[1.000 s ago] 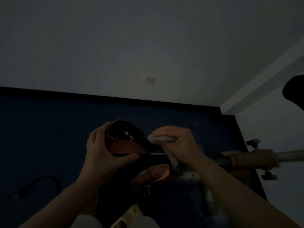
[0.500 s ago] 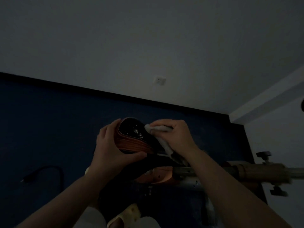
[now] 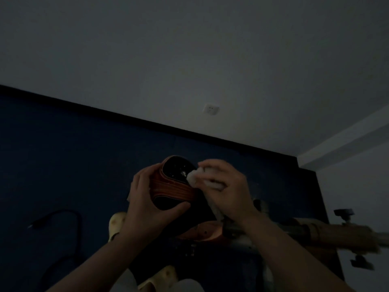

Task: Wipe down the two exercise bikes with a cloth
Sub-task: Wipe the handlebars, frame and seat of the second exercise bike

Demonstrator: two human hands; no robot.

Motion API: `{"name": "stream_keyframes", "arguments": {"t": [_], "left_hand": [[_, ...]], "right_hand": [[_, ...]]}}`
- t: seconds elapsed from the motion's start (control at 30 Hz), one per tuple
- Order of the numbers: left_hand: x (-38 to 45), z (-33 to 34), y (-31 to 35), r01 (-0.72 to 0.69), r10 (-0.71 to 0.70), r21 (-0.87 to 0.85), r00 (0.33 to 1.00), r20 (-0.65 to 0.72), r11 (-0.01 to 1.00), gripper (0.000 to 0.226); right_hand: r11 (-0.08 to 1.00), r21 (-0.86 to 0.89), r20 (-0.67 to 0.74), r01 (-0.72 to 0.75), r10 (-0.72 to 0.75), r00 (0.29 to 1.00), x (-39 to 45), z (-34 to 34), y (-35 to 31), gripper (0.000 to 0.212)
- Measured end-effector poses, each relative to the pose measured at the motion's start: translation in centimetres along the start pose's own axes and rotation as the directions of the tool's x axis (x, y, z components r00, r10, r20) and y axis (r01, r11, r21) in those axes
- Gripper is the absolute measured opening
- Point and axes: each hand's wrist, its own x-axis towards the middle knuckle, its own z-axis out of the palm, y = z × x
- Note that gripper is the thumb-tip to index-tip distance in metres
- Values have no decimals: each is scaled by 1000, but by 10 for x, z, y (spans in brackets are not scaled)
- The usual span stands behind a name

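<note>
The room is dim. A black bike saddle (image 3: 175,171) with an orange ribbed side sits at centre, small bright specks on its top. My left hand (image 3: 147,199) grips the saddle's left side, thumb under its edge. My right hand (image 3: 227,186) is closed on a white cloth (image 3: 194,175) and presses it against the saddle's right top. An orange part of the bike (image 3: 204,230) shows below the saddle, and a tan bar (image 3: 336,234) with black knobs runs off to the right.
Dark blue floor (image 3: 63,165) meets a pale wall with a socket (image 3: 210,108). A black cable (image 3: 69,220) lies on the floor at left. Pale yellow slippers (image 3: 115,224) show under my arms. A white wall stands to the right.
The view has tilted, so saddle and hands sit further right in frame. My right hand with the cloth has slid up onto the saddle's top. My left hand keeps its grip.
</note>
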Motion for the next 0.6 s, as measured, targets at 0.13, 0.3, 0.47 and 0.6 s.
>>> {"name": "stream_keyframes", "arguments": {"t": [0.13, 0.3, 0.47, 0.6], "left_hand": [[0, 1, -2, -12, 12, -4, 1000, 2, 1000, 88], [0, -1, -2, -18, 18, 17, 1000, 16, 1000, 92], [1, 0, -2, -22, 22, 7, 1000, -7, 1000, 89], [1, 1, -4, -21, 21, 18, 1000, 0, 1000, 88]], "right_hand": [[975, 50, 7, -217, 216, 976, 3, -14, 7, 24], [994, 55, 136, -93, 84, 987, -16, -20, 1, 18], [995, 86, 111, -44, 34, 993, 9, 4, -6, 21], [995, 16, 36, -97, 97, 995, 11, 4, -1, 22]]}}
